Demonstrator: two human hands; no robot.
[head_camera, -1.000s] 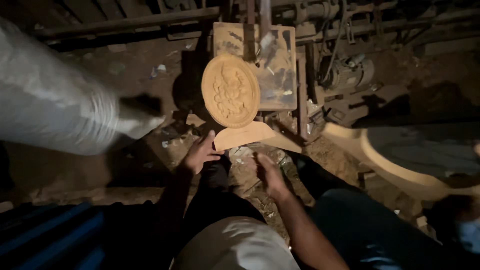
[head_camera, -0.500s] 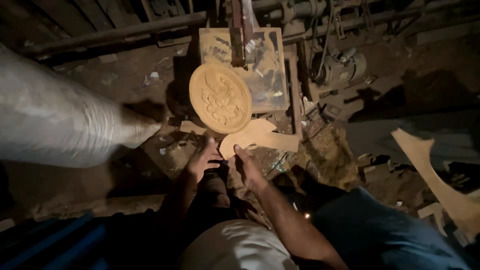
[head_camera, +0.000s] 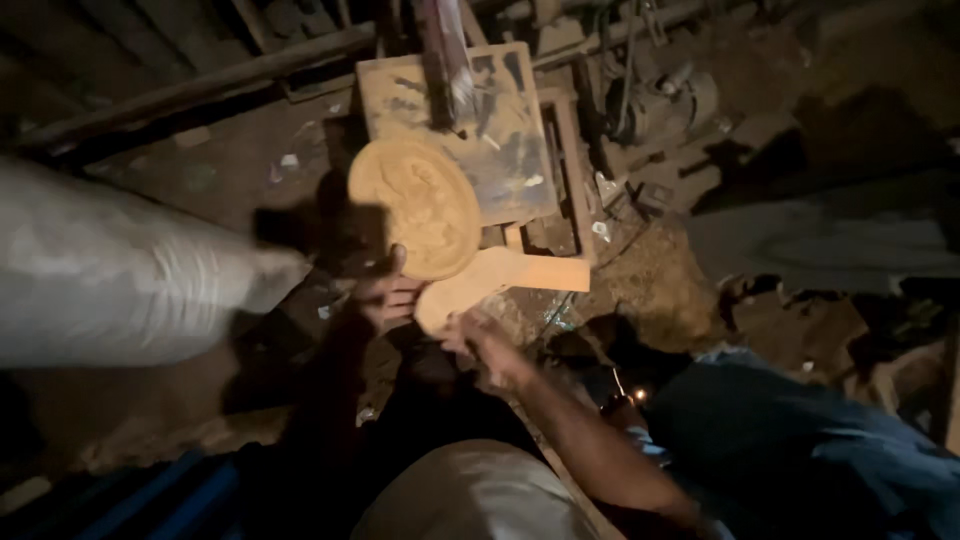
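Both hands meet at the near end of a flat wooden cutout (head_camera: 500, 283); landmark for all places below is the carved round plaque (head_camera: 415, 207).

Head view, surface and room: dim workshop, dirt floor (head_camera: 660, 270) littered with scraps and sawdust. Plaque leans against a small square bench (head_camera: 500, 130), overlapping its lower left corner. A dark upright machine part (head_camera: 440, 50) stands on the bench above the plaque. A motor (head_camera: 660, 95) sits well to the plaque's right. A large pale sack (head_camera: 110, 270) lies to the plaque's left.

Hands: left hand (head_camera: 385, 295), just below the plaque, fingers loosely spread, tips touching the cutout's rounded end and close to the plaque's lower rim; not a closed grip. Right hand (head_camera: 480, 345), below and right of the plaque, fingers curled at the cutout's lower edge; whether it actually clamps the wood cannot be told, motion blur. The cutout lies just below the plaque, running rightward from it.

Edges and room: sack crowds the left, blue-clad leg (head_camera: 800, 450) lower right; open floor right of the cutout.
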